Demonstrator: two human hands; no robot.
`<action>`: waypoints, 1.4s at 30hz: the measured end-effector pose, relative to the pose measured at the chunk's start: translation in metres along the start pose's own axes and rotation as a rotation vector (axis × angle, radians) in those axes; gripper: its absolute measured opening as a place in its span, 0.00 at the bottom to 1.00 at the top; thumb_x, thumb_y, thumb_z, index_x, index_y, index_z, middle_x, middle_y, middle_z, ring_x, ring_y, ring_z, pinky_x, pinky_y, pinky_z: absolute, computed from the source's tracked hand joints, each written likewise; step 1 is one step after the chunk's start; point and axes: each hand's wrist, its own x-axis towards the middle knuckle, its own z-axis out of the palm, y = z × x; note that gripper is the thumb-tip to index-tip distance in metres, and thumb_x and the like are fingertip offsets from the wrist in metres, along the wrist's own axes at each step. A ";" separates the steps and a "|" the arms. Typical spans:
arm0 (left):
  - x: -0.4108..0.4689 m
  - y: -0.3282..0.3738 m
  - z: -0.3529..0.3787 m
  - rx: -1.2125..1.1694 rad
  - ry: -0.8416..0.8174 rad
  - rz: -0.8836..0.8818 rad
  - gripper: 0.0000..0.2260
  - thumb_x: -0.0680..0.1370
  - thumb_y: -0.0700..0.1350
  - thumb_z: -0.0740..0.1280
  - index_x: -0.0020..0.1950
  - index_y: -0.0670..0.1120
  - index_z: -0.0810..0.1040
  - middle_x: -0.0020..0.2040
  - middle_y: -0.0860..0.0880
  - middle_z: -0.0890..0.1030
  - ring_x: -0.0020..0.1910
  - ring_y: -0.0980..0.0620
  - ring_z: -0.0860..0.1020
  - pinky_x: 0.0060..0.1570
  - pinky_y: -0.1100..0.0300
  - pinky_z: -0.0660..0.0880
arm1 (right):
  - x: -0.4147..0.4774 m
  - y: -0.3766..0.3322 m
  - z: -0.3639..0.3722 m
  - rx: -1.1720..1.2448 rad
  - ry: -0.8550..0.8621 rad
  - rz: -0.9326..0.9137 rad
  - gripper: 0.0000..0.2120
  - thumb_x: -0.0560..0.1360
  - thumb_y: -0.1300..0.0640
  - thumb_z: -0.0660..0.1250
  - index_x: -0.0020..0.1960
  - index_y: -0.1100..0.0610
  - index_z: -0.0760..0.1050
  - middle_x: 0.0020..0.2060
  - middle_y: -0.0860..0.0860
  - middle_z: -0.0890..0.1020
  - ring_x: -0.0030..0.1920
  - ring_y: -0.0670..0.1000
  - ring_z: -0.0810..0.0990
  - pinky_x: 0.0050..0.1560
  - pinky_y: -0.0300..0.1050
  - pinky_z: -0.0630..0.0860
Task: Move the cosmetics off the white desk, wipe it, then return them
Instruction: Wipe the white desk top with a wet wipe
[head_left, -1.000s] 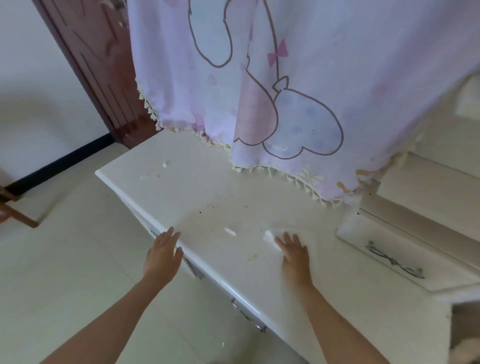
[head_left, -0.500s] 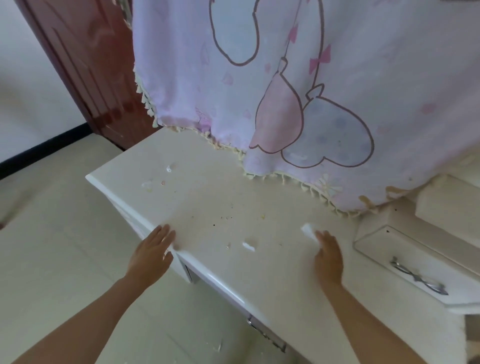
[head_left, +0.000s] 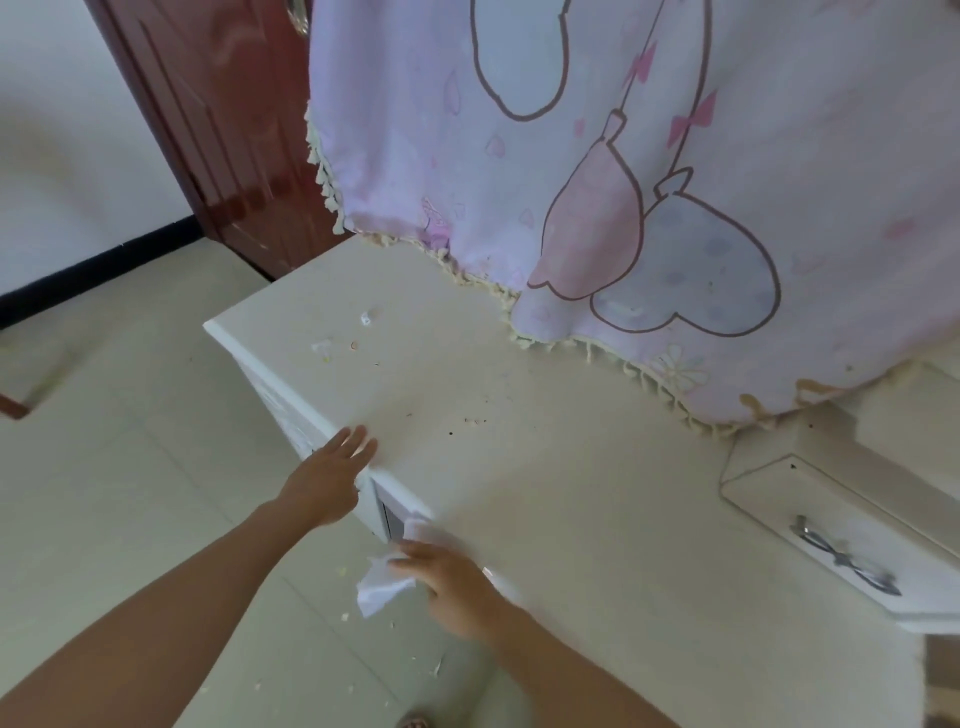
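Note:
The white desk (head_left: 571, 519) has no cosmetics on it. Small paper scraps (head_left: 366, 318) and dark crumbs lie on its far left part. My left hand (head_left: 327, 483) rests on the desk's front edge with its fingers straight. My right hand (head_left: 457, 587) is at the front edge further right and holds a crumpled white tissue (head_left: 382, 584). The tissue hangs past the edge over the floor. My right thumb is hidden.
A pink printed cloth (head_left: 571, 156) with a fringe hangs over the back of the desk. A white drawer unit (head_left: 831, 535) with a metal handle stands on the desk at the right. A dark red door (head_left: 223, 130) is behind on the left. Crumbs (head_left: 343, 571) dot the tiled floor.
My right hand has swept the tissue from the middle of the desk toward me and left, to the front edge, where it now hangs off. My left hand stayed on the edge.

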 end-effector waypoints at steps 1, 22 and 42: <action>0.000 0.001 -0.001 -0.010 0.001 -0.007 0.30 0.77 0.37 0.55 0.75 0.47 0.45 0.77 0.48 0.42 0.75 0.51 0.42 0.74 0.53 0.50 | -0.007 0.002 -0.008 0.058 0.047 0.019 0.27 0.70 0.76 0.52 0.65 0.61 0.70 0.70 0.56 0.65 0.71 0.51 0.62 0.71 0.35 0.55; 0.004 0.014 -0.010 -0.138 -0.003 -0.170 0.34 0.73 0.30 0.51 0.75 0.52 0.49 0.76 0.53 0.44 0.75 0.57 0.44 0.70 0.65 0.53 | 0.100 0.090 -0.095 -0.289 0.189 0.092 0.32 0.70 0.73 0.51 0.72 0.54 0.58 0.75 0.52 0.54 0.75 0.53 0.47 0.72 0.46 0.44; 0.000 0.012 -0.010 -0.397 0.099 -0.200 0.33 0.70 0.25 0.50 0.74 0.46 0.56 0.76 0.49 0.50 0.75 0.54 0.49 0.70 0.66 0.48 | 0.061 0.023 -0.029 -0.207 0.216 -0.223 0.27 0.68 0.68 0.51 0.63 0.56 0.73 0.67 0.55 0.71 0.69 0.56 0.66 0.67 0.50 0.66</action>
